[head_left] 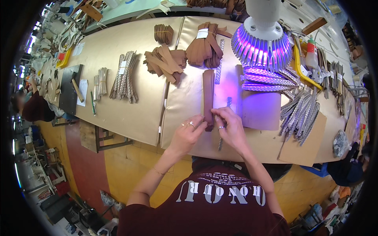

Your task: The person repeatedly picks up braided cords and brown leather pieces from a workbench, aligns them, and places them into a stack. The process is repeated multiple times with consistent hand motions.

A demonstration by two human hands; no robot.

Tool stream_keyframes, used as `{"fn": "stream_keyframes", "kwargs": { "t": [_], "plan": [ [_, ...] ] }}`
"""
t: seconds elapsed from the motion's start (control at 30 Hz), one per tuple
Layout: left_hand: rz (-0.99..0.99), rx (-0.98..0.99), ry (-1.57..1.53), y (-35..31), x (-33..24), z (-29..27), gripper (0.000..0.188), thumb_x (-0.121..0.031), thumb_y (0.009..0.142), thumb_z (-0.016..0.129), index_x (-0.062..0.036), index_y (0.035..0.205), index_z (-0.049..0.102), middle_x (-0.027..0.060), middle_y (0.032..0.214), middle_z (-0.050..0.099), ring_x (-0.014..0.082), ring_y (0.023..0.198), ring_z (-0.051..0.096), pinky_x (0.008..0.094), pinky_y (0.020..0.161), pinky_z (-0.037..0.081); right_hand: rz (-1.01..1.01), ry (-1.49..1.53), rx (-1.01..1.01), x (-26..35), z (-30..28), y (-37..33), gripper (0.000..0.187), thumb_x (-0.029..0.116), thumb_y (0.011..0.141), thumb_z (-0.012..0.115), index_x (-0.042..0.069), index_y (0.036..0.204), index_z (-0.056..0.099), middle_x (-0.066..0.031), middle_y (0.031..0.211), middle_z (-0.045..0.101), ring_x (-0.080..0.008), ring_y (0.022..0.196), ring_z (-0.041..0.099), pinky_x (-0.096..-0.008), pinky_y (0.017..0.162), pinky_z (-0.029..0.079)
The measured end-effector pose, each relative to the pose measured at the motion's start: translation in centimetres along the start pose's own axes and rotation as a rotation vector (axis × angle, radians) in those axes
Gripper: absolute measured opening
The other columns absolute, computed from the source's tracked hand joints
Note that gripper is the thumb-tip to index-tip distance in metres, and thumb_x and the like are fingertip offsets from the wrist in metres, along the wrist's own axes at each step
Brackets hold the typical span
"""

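A stack of long brown strips (208,92) lies lengthwise in front of me on the gold-coloured table cover. My left hand (189,133), with rings on its fingers, pinches at the near left edge of the strips. On the right edge, the thumb and fingers of my right hand (231,129) are closed on the same strips. A silver braided strap (229,101) passes partly beneath my right hand. Beyond it, another braided strap (218,74) lies beside the far end of the strips. My fingertips hide the exact grip.
A lamp (262,43) glowing purple hangs over braided straps at the right. More braided straps (303,114) lie on brown card. Bundled brown strips (204,47) and loose ones (165,63) sit at the back. A hammer (77,89) rests at left; another person (37,104) is farther left.
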State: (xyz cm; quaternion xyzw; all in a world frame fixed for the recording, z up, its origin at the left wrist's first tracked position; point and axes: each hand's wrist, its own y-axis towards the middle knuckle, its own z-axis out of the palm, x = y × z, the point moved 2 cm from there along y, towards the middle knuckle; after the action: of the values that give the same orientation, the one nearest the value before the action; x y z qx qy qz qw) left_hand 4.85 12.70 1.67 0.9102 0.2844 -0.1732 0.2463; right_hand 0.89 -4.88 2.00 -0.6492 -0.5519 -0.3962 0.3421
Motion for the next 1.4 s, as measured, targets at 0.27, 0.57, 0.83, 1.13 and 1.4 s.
{"fn": "stream_keyframes", "kwargs": {
  "t": [0.27,0.57,0.83,1.13,1.4],
  "plan": [
    [0.297,0.115,0.154,0.7,1.9,0.2,0.031,-0.005,0.076,0.061,0.0045,0.106,0.063,0.0150,0.113,0.059,0.0281,0.108,0.061,0.0375,0.096,0.050,0.019,0.013,0.015,0.1,-0.1,0.0,0.029,-0.008,0.087,0.056,-0.004,0.114,0.064,-0.0131,0.097,0.062,-0.0205,0.075,0.061,-0.0309,0.069,0.050],
    [-0.051,0.212,-0.267,1.9,2.3,-0.6,0.022,-0.003,0.083,0.064,0.0025,0.104,0.065,0.0141,0.109,0.060,0.0306,0.094,0.062,0.0382,0.081,0.051,-0.029,-0.016,0.012,0.5,0.0,-0.4,0.027,0.000,0.087,0.058,-0.001,0.113,0.064,-0.0149,0.098,0.061,-0.0335,0.085,0.063,-0.0404,0.074,0.051],
    [-0.067,0.222,-0.274,2.7,1.9,-1.2,0.017,-0.003,0.085,0.063,0.0009,0.101,0.067,0.0125,0.105,0.062,0.0308,0.087,0.062,0.0389,0.077,0.051,-0.211,-0.230,-0.043,0.0,0.3,-1.9,0.030,0.001,0.079,0.064,0.003,0.110,0.065,-0.0127,0.103,0.062,-0.0309,0.089,0.063,-0.0402,0.077,0.051],
    [-0.155,0.164,-0.344,2.3,2.5,-0.2,0.012,-0.005,0.088,0.062,-0.0012,0.099,0.065,0.0117,0.101,0.063,0.0286,0.087,0.062,0.0366,0.077,0.050,-0.393,-0.527,-0.013,-0.8,0.5,-3.5,0.043,0.004,0.073,0.066,0.009,0.116,0.066,-0.0083,0.109,0.061,-0.0269,0.097,0.061,-0.0379,0.077,0.051],
    [-0.757,-0.485,-0.802,3.2,4.7,-5.5,0.016,-0.010,0.098,0.051,0.0016,0.100,0.062,0.0050,0.086,0.064,0.0108,0.081,0.055,0.0289,0.074,0.046,-0.343,-0.669,0.009,0.8,0.2,-3.2,0.046,0.007,0.071,0.069,0.010,0.117,0.065,-0.0077,0.107,0.059,-0.0266,0.100,0.057,-0.0389,0.079,0.047]
  ]
}}
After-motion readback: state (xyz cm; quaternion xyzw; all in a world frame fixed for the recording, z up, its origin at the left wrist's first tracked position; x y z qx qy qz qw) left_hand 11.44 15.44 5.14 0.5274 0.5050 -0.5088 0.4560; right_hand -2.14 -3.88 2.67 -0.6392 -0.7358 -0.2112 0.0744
